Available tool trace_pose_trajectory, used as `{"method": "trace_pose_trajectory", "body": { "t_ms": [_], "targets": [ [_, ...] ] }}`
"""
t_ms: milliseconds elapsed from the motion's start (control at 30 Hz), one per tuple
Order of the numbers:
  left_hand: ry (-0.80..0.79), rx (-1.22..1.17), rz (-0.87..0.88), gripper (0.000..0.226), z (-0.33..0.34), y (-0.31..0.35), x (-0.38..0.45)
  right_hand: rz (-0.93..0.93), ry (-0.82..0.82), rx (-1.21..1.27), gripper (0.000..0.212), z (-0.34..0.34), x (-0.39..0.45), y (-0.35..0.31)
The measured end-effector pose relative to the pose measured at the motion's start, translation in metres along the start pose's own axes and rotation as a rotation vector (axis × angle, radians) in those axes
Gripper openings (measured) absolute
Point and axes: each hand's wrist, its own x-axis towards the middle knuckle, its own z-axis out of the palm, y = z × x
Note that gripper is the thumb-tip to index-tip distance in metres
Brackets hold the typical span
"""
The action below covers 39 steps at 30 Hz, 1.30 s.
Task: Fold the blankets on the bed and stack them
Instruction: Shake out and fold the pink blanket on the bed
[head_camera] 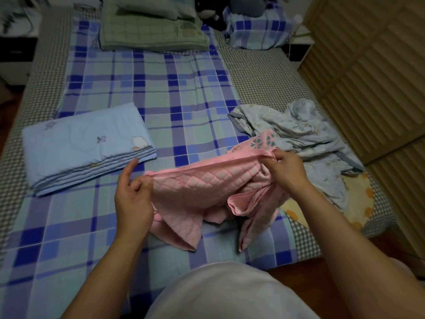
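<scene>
While held taut, pink blanket [207, 183] spans left hand [133, 199], right hand [287, 171].

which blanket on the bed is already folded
The light blue blanket at left, a flat layered rectangle. The pink blanket and pale floral blanket are still crumpled.

Home bedroom, bed [161, 93] under blue plaid sheet, pillows [257, 31] at headboard end, plush toy [230, 8], slatted wooden wardrobe [368, 77] alongside

Dim indoor light, dark vignetted corners, wide-angle bending at the edges, soft blur throughout, no glare
</scene>
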Motion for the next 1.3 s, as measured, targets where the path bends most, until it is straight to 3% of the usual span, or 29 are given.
{"method": "trace_pose_trajectory", "body": {
  "t_ms": [100, 167, 233, 300, 333, 400, 467, 533, 633, 700, 800, 867, 933, 1000, 1067, 1167, 1233, 1300],
  "targets": [
    [-0.027, 0.107, -0.026, 0.035, -0.013, 0.011, 0.013, -0.149, -0.126, -0.097, 0.024, -0.010, -0.015, 0.002],
    [0.005, 0.058, -0.092, 0.035, -0.018, 0.023, 0.008, -0.282, -0.243, -0.156, 0.010, -0.018, -0.030, 0.001],
    [-0.007, 0.178, -0.096, 0.025, -0.025, 0.030, -0.003, -0.416, -0.415, -0.303, 0.017, -0.024, -0.049, 0.001],
    [-0.174, 0.492, -0.030, 0.011, -0.036, 0.033, -0.022, -0.524, -0.601, -0.521, 0.029, -0.024, -0.069, 0.014],
    [-0.277, 0.616, -0.022, 0.018, -0.040, 0.033, -0.037, -0.576, -0.635, -0.619, 0.031, -0.023, -0.078, 0.026],
    [-0.504, 0.849, -0.063, 0.049, -0.048, 0.024, -0.071, -0.653, -0.490, -0.805, 0.027, -0.020, -0.097, 0.055],
    [-0.754, 1.147, -0.077, 0.069, -0.045, 0.002, -0.114, -0.556, -0.353, -0.879, 0.019, -0.014, -0.120, 0.087],
    [-0.948, 1.307, -0.132, 0.072, -0.039, -0.034, -0.155, -0.491, -0.470, -0.899, 0.026, -0.005, -0.150, 0.120],
    [-1.168, 1.428, -0.325, 0.064, -0.048, -0.085, -0.201, -0.602, -0.898, -0.896, 0.040, 0.003, -0.196, 0.162],
    [-1.230, 1.468, -0.473, 0.060, -0.054, -0.099, -0.215, -0.614, -1.051, -0.828, 0.039, 0.003, -0.201, 0.167],
    [-1.135, 1.503, -0.455, 0.039, -0.052, -0.096, -0.191, -0.584, -1.021, -0.780, 0.039, 0.009, -0.187, 0.145],
    [-1.000, 1.601, -0.309, 0.038, -0.048, -0.084, -0.138, -0.601, -0.911, -0.811, 0.039, 0.009, -0.150, 0.109],
    [-0.760, 1.660, -0.107, 0.038, -0.033, -0.034, -0.058, -0.558, -0.763, -0.860, 0.038, -0.004, -0.088, 0.052],
    [-0.483, 1.675, 0.202, 0.033, -0.006, 0.074, 0.023, -0.575, -0.501, -0.869, 0.032, -0.043, -0.005, -0.030],
    [-0.190, 1.629, 0.565, 0.031, 0.022, 0.223, 0.084, -0.654, -0.144, -0.785, 0.030, -0.117, 0.064, -0.130],
    [0.236, 1.322, 0.892, 0.034, 0.032, 0.433, 0.113, -0.706, 0.355, -0.581, 0.033, -0.244, 0.102, -0.263],
    [0.396, 1.301, 1.063, 0.027, 0.023, 0.521, 0.107, -0.770, 0.564, -0.556, 0.029, -0.310, 0.099, -0.320],
    [0.469, 1.359, 1.154, 0.016, 0.004, 0.568, 0.097, -0.854, 0.696, -0.608, 0.032, -0.351, 0.085, -0.355]
  ]
}}
